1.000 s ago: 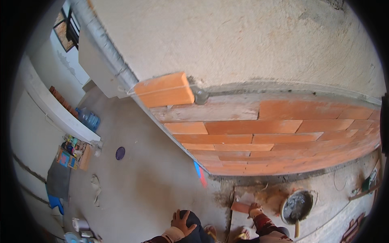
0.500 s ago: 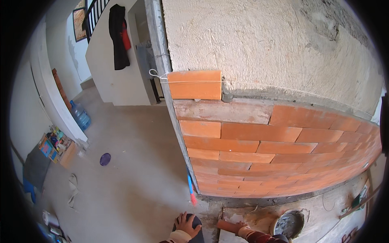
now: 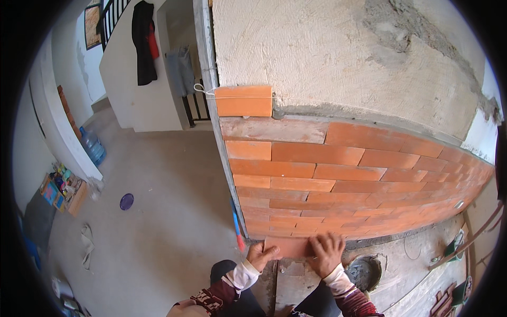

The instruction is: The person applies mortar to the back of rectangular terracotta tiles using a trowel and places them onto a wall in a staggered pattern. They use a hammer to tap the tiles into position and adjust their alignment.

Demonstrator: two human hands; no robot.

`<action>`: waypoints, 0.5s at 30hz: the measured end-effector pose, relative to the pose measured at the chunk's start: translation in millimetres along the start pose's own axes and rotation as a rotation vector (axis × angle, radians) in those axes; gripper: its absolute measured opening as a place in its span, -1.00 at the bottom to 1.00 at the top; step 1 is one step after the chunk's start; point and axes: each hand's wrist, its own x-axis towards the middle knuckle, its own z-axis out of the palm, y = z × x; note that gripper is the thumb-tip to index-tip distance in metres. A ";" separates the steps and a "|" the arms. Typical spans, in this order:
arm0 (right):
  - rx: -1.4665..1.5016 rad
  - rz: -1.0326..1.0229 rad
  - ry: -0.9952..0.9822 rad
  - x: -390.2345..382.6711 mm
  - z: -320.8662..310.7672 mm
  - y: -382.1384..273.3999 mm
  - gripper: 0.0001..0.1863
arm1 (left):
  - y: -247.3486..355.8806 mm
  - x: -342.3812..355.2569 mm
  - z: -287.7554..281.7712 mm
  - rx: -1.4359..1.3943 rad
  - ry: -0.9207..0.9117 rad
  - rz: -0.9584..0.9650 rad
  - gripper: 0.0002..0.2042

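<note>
A reddish-orange brick (image 3: 288,246) is held level in front of me, low before the brick wall (image 3: 343,171). My left hand (image 3: 261,257) grips its left end, thumb along the near face. My right hand (image 3: 327,253) is closed over its right end. To the right of my right hand stands a round bucket (image 3: 381,272) with wet grey mortar inside. On top of the wall's left end sits a single brick (image 3: 244,101), with a string line (image 3: 317,100) running from it to the right. A dab of mortar (image 3: 279,113) lies against that brick's right side.
A metal post (image 3: 224,153) edges the wall on the left. A broom with red bristles (image 3: 241,243) leans at its foot. Farther left are a purple dish (image 3: 127,201), a blue water jug (image 3: 93,145) and a box of small items (image 3: 74,198). Loose bricks (image 3: 442,301) lie lower right.
My right hand has raised the brick from beside the bucket. My left hand has left my knee and taken the brick's other end. The view has shifted slightly.
</note>
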 end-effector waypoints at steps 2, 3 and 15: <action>0.093 0.266 0.196 18.3 -23.6 3.3 0.07 | 41.3 9.0 9.4 -0.079 -0.034 0.057 -0.73; 0.265 0.260 0.321 26.6 -32.4 13.4 0.11 | 69.9 13.2 21.7 -0.098 -0.063 0.086 -0.72; 0.590 0.199 0.677 146.2 -125.4 79.4 -0.08 | 228.6 67.5 102.7 -0.353 -0.330 0.432 -0.80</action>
